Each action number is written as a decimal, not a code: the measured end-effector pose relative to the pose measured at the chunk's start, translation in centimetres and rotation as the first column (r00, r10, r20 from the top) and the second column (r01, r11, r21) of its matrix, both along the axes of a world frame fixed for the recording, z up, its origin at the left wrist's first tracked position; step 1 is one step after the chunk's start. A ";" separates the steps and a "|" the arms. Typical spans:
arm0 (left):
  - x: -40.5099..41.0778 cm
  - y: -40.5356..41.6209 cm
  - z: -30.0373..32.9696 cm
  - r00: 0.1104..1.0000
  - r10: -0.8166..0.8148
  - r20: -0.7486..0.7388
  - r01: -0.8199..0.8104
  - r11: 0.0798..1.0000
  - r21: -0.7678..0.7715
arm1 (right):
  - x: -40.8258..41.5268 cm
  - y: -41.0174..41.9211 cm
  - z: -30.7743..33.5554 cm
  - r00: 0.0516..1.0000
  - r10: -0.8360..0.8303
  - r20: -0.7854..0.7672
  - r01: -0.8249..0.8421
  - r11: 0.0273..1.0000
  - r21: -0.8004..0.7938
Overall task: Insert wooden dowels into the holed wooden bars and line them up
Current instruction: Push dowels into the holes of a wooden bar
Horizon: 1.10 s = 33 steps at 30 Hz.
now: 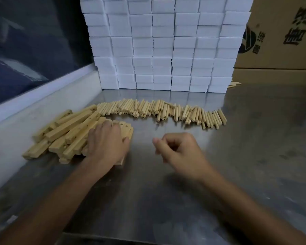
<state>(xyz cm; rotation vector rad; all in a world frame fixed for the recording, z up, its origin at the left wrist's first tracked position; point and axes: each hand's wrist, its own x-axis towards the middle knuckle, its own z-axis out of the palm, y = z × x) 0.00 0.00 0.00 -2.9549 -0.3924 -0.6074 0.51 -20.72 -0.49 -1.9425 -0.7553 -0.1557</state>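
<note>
A heap of pale holed wooden bars (67, 131) lies at the left of the metal table. My left hand (106, 140) rests palm down on a few bars laid side by side (126, 127), thumb against their right edge. Short wooden dowels (159, 110) stretch in a long band across the middle of the table, beyond both hands. My right hand (178, 150) hovers to the right of the bars with its fingers curled inward; nothing shows between them.
A wall of stacked white boxes (162, 46) stands behind the dowels. Cardboard cartons (279, 38) rise at the back right, with a few stray dowels (234, 84) beside them. A white ledge (42, 101) borders the steel table (166, 200) on the left.
</note>
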 end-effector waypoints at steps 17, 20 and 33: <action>3.2 -2.4 0.0 0.946 -0.218 0.240 0.277 0.928 -0.250 | 7.0 -1.6 -2.6 0.960 -0.271 -0.067 0.279 0.940 0.197; 4.2 -3.6 0.9 0.876 -0.287 0.388 0.429 0.832 -0.353 | 7.0 -1.6 -2.8 0.958 -0.280 -0.064 0.287 0.935 0.207; 7.2 -8.4 0.3 0.611 -0.419 0.671 0.778 0.474 -0.412 | 7.3 -0.5 -2.1 0.937 -0.166 -0.309 0.285 0.874 0.395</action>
